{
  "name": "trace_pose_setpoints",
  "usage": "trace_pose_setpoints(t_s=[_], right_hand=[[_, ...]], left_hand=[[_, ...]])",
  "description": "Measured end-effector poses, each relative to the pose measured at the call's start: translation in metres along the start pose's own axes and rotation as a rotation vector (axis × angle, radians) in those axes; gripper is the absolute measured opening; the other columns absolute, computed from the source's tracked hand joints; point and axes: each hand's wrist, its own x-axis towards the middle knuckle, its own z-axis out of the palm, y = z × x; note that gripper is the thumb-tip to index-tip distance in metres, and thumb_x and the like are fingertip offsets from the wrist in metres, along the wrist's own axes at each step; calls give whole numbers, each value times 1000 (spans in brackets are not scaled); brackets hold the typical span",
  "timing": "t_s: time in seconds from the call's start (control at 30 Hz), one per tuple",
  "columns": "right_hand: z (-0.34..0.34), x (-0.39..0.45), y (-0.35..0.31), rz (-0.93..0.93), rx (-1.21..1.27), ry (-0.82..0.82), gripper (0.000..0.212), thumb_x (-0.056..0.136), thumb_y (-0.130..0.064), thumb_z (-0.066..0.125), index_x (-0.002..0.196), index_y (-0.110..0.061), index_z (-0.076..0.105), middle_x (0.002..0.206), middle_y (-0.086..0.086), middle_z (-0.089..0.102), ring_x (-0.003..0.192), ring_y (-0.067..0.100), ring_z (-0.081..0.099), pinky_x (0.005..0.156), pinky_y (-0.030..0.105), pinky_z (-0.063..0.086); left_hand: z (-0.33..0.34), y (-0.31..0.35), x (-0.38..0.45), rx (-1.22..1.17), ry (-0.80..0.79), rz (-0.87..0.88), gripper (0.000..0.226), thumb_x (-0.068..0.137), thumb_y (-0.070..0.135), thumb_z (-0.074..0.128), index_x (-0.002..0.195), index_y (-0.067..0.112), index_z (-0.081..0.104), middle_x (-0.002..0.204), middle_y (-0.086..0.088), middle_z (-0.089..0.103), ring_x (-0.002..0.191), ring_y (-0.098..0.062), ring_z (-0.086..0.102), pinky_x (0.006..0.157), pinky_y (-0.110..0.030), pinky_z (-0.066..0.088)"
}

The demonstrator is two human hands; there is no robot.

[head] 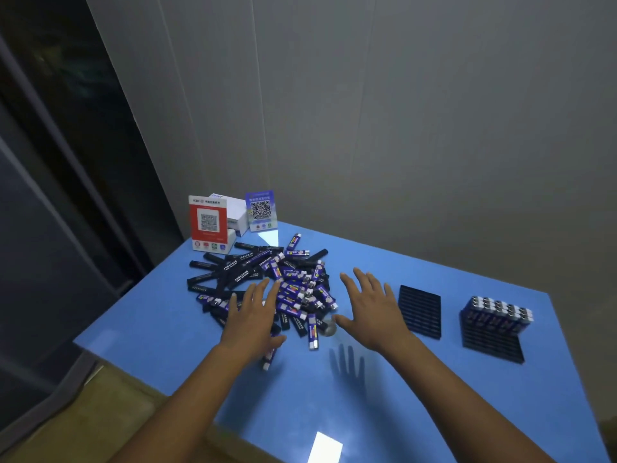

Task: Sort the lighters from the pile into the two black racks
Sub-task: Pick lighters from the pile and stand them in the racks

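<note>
A: What are the hands doing?

B: Both are flat and spread, palms down, holding nothing. The left hand [252, 315] lies over the near edge of the pile of lighters [280, 285], fingers reaching into it. The right hand [370, 307] hovers just right of the pile, thumb pointing toward it, with its shadow on the blue tabletop [384, 396] below.

A: And the pile itself?

B: It sits between the hands and spreads beyond the left one: black lighters mostly on the far-left side, blue-and-purple ones with white caps heaped in the middle. One blue lighter [313, 330] lies apart at the near edge, between the two hands, and another pokes out from under the left palm.

A: Where are the racks?

B: Both right of the right hand. The nearer black rack [420, 310] is just beside its fingers, with every slot bare. The farther black rack [490, 340] is well apart to the right; blue lighters [497, 315] stand upright in its back rows, while its front rows are unfilled.

A: Anything past the pile?

B: A red QR sign [208, 223], a blue QR sign [261, 210] and a white box [235, 210] between them, by the wall.
</note>
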Motion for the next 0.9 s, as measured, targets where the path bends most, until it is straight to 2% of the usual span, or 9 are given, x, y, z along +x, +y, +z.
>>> trace_pose_setpoints(t_s=[0.33, 0.5, 0.63, 0.77, 0.9], right_hand=[[32, 81, 11, -4, 26, -68, 86, 96, -61, 47, 160, -26, 1, 168, 5, -2, 155, 28, 0, 123, 52, 6], [40, 98, 7, 16, 53, -97, 87, 96, -57, 50, 160, -25, 0, 168, 6, -2, 154, 28, 0, 124, 52, 7], [47, 108, 4, 67, 83, -83, 86, 96, -57, 50, 160, -25, 3, 168, 6, 1, 154, 28, 3, 123, 51, 8], [52, 114, 3, 147, 106, -83, 82, 97, -56, 49, 159, -24, 6, 167, 6, 3, 154, 27, 5, 123, 49, 9], [52, 115, 1, 206, 110, -69, 76, 98, -50, 48, 158, -22, 11, 167, 8, 7, 154, 26, 8, 123, 49, 11]], left_hand=[[29, -10, 88, 71, -135, 81, 121, 80, 46, 78, 158, 18, -10, 166, -7, -4, 153, -29, 2, 123, -48, 17], [40, -14, 115, 88, -200, 134, 128, 74, 42, 84, 158, 15, -10, 166, -11, -5, 153, -30, 0, 124, -46, 16], [44, -16, 143, 126, -207, 198, 135, 71, 37, 86, 156, 16, -16, 165, -12, -9, 153, -32, -4, 123, -47, 16], [41, -15, 166, 175, -292, 254, 141, 68, 40, 88, 155, 14, -20, 164, -17, -11, 152, -36, -10, 123, -52, 10], [45, -10, 175, 184, -323, 301, 139, 67, 41, 88, 155, 11, -16, 164, -18, -3, 152, -36, -2, 123, -50, 12]])
